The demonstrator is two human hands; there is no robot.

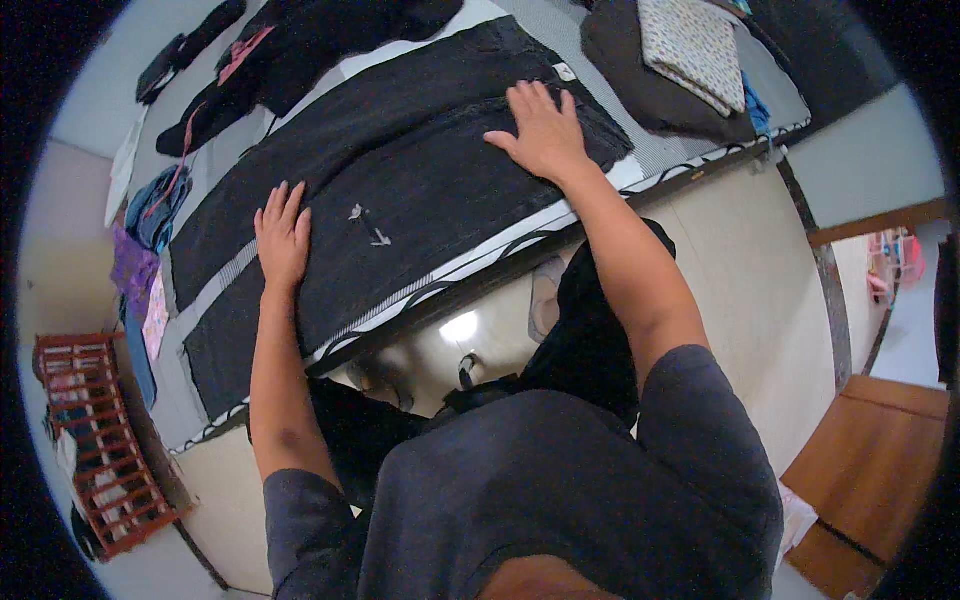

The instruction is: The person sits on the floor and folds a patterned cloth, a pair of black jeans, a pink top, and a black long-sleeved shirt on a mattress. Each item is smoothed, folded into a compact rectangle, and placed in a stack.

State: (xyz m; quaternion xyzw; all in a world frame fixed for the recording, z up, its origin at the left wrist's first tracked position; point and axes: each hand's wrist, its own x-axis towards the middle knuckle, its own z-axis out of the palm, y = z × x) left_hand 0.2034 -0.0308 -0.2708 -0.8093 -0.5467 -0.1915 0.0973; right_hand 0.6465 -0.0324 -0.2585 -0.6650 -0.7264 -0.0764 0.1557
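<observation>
A pair of black trousers [420,157] lies spread on a bed, its waist end to the right and its two legs running left. The fabric looks like denim. A small white tag [564,72] shows near the waist, and a pale mark [373,227] sits on the nearer leg. My left hand [282,238] rests flat on the nearer leg, beside the gap between the legs. Near the waist, my right hand [546,133] lies palm down with its fingers spread. Neither hand grips anything.
Black garments [330,52] lie beyond the trousers. At the right sit a folded dark cloth [619,75] and a patterned folded cloth [694,52]. Rolled jeans [159,206] and purple cloth [135,262] are at the left. The bed edge [450,281] runs before my legs. A red-brown rack [105,442] stands lower left.
</observation>
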